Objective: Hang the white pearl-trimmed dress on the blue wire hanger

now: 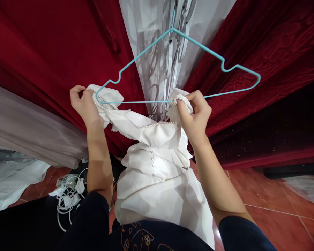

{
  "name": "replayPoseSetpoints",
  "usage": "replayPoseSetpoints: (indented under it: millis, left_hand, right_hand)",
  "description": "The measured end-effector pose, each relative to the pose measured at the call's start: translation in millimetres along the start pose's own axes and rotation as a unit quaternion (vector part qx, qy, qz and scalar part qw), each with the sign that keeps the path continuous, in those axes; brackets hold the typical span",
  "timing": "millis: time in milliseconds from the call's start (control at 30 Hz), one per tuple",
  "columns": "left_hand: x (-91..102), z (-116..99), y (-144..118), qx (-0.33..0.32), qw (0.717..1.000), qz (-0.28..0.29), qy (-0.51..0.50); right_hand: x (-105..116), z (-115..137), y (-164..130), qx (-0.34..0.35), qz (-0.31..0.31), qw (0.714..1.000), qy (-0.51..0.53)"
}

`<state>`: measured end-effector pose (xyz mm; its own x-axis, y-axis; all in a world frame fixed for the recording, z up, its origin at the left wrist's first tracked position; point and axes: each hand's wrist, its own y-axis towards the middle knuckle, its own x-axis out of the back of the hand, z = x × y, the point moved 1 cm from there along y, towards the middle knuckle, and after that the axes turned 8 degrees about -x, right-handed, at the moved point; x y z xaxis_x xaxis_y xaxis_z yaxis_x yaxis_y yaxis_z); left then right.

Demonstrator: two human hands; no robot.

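The white garment hangs at the middle of the frame, its bead-trimmed neckline held up at both shoulders and its pleated, buttoned body dropping toward the lower centre. It looks light and limp — thin cloth that folds wherever it is not held, so it will likely sag and slide off a smooth wire unless each shoulder is seated. The pearl-like edging looks delicate; the firmer hold would be the shoulder cloth just behind the trim, not the beads themselves.

The left hand, at the left of centre, is closed around the left shoulder of the garment, fingers curled over the bunched cloth right where the left end of the turquoise wire hanger passes into it. The right hand, just right of centre, pinches the other shoulder between thumb and bent fingers, touching the hanger's lower bar — the hanger's right end juts out bare beyond it, toward the upper right.

Behind are red curtains with a sheer white one between them. White cables lie on the red tiled floor at lower left.
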<state>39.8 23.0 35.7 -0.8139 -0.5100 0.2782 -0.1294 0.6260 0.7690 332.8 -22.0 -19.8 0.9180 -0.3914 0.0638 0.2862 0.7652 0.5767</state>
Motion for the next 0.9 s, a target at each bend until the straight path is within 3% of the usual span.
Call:
replayPoseSetpoints:
  millis: [167, 267, 367, 467, 533, 633, 833, 900]
  left_hand:
    - [-13.9, -24.7, 19.7, -0.083, 0.993, 0.053, 0.072]
    - [-9.7, -31.8, 32.8, -0.096, 0.991, 0.032, 0.083]
    - [-12.1, -32.0, 44.8, -0.089, 0.993, 0.048, 0.065]
    - [-22.6, -19.7, 48.2, -0.07, 0.988, 0.12, 0.061]
    - [-27.7, -8.2, 43.9, -0.061, 0.985, 0.152, 0.054]
    - [-29.3, -3.7, 29.4, -0.098, 0.983, 0.149, 0.047]
    - [-40.2, -56.1, -12.7, -0.159, 0.971, 0.099, 0.146]
    - [-52.9, -67.9, -27.0, -0.169, 0.97, 0.134, 0.111]
  right_hand:
    - [0.4, -5.3, 3.4, 0.003, -0.005, 1.0, -0.008]
    - [-2.3, -4.4, 0.5, -0.002, -0.008, 1.0, -0.008]
    - [-2.9, -2.0, -3.4, -0.004, -0.016, 1.0, -0.005]
    - [0.9, -0.9, -4.0, -0.003, -0.026, 1.0, -0.005]
    - [4.2, -1.2, -2.6, -0.004, -0.025, 1.0, -0.004]
    - [5.9, -2.7, -1.1, -0.003, -0.015, 1.0, -0.003]
    - [-0.6, -3.5, -4.2, -0.006, -0.038, 0.999, -0.002]
    - [-1.5, -2.7, -4.5, -0.005, -0.045, 0.999, 0.001]
